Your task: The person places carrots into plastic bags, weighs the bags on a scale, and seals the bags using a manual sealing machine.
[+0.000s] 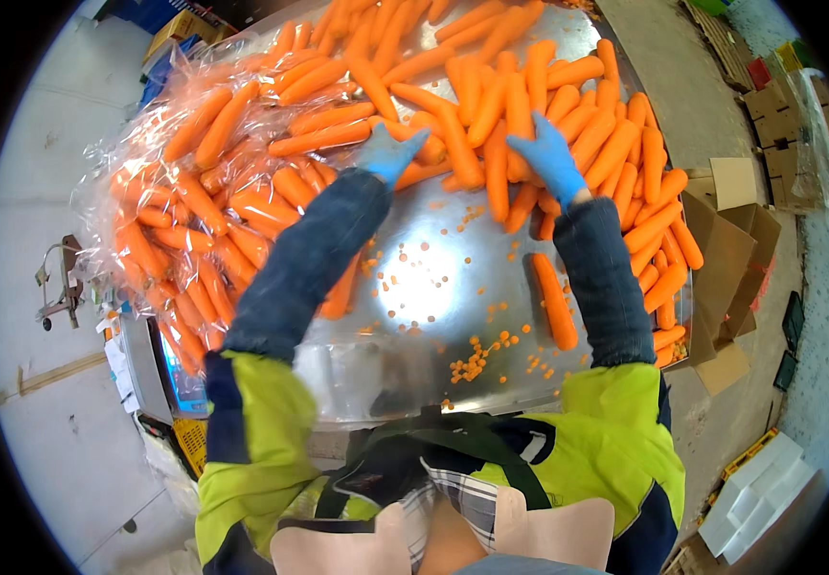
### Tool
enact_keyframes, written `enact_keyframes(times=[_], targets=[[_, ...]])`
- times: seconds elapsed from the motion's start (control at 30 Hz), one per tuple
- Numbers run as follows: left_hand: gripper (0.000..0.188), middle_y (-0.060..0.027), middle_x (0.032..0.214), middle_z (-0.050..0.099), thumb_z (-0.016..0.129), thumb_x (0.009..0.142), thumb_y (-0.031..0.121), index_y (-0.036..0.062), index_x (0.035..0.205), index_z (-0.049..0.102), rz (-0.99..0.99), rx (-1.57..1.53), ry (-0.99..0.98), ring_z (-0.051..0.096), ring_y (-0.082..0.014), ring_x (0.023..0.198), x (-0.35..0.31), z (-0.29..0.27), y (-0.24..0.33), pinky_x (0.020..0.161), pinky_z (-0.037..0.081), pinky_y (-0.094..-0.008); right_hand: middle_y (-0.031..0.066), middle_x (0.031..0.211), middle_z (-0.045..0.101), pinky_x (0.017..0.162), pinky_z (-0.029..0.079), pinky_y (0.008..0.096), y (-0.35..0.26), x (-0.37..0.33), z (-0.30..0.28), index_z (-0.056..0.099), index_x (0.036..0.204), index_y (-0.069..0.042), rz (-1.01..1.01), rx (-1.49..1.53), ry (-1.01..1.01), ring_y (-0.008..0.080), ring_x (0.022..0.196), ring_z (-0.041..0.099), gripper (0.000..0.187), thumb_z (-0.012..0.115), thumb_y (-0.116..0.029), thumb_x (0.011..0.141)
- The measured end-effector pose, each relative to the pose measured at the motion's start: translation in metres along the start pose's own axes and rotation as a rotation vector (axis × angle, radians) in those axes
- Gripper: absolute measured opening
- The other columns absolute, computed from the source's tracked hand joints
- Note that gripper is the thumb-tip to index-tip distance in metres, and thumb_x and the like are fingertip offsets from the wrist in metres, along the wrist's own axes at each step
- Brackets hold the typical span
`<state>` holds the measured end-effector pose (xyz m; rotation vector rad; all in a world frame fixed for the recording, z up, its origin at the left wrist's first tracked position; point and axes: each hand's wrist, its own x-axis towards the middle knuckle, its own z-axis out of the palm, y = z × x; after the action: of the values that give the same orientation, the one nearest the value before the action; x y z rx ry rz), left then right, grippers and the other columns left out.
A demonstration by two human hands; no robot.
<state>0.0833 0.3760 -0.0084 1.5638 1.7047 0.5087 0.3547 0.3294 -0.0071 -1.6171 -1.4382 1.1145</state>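
A large pile of orange carrots (486,110) lies across the far half of a metal table (405,355). My left hand (388,155), in a blue glove, touches the near edge of the pile, its thumb and a finger spread over the carrots there. My right hand (550,161), gloved alike, rests on the carrots to the right with thumb and forefinger wide apart. The other fingers of both hands are partly hidden. Between my forearms a single carrot (554,301) lies apart, near my right sleeve. Clear plastic (213,172) covers many carrots on the left.
Small carrot trimmings (476,359) are scattered over the near tabletop. Beyond the table's right edge stands an open cardboard box (730,249), with stacked boxes (807,134) farther off. A blue-edged device (182,374) sits at the near left corner. A wheeled metal piece (65,278) is on the left floor.
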Motion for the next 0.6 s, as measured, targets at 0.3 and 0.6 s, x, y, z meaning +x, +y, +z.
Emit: enact_keyframes(times=[0.3, 0.6], targets=[[0.052, -0.0133, 0.118, 0.06, 0.069, 0.083, 0.019, 0.0021, 0.127, 0.047, -0.183, -0.923, -0.567, 0.062, -0.0234, 0.103, -0.001, 0.002, -0.034, 0.091, 0.052, -0.0356, 0.0164, 0.13, 0.053, 0.101, 0.046, 0.0391, 0.004, -0.121, 0.021, 0.036, 0.139, 0.004, 0.192, 1.242, -0.245, 0.0268, 0.117, 0.055, 0.057, 0.06, -0.016, 0.091], [0.064, -0.0116, 0.133, 0.051, 0.073, 0.079, 0.014, 0.0024, 0.136, 0.046, 0.334, -0.417, -0.746, 0.055, -0.0234, 0.117, -0.215, -0.097, -0.043, 0.101, 0.044, -0.0393, 0.0151, 0.129, 0.053, 0.097, 0.047, 0.0368, -0.011, -0.206, 0.081, 0.039, 0.138, 0.002, 0.441, 1.185, -0.441, 0.0251, 0.114, 0.056, 0.058, 0.06, -0.025, 0.092]])
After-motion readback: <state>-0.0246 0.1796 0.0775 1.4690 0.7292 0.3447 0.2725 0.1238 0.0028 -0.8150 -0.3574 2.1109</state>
